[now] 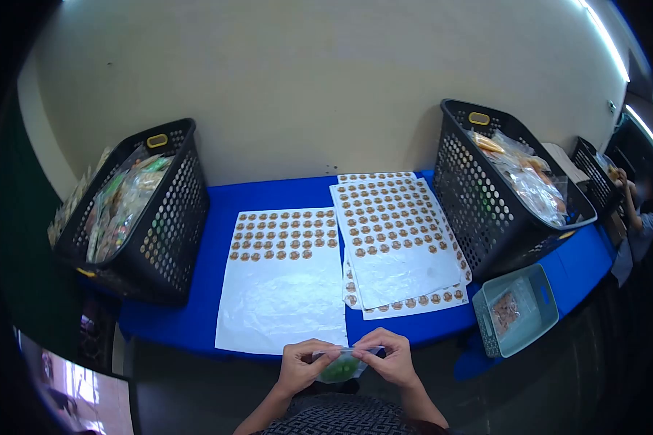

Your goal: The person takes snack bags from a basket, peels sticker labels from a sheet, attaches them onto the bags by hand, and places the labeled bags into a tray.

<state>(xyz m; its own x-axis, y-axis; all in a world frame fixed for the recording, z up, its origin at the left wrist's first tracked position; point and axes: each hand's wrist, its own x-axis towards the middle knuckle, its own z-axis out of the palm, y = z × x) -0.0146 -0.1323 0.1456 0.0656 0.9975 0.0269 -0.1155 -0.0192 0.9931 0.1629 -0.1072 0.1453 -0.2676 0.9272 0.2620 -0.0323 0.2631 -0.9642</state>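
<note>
A small clear plastic bag (339, 370) with green contents hangs between my two hands, close to my body at the table's front edge. My left hand (302, 366) pinches its top edge on one side, thumb and fingers closed. On the other side my right hand (390, 358) pinches the same top edge. What the green contents are, I cannot make out. Just beyond my hands lies a white sheet of round brown stickers (283, 304), with stickers left only on its far part. More sticker sheets (406, 272) overlap in a stack to its right.
A black perforated basket (168, 239) full of packed bags stands at the left on the blue tablecloth (225, 199). Another black basket (479, 210) of bags stands at the right. Near the right front edge a pale green tray (533, 322) holds a clear bag. A person (635, 217) is at far right.
</note>
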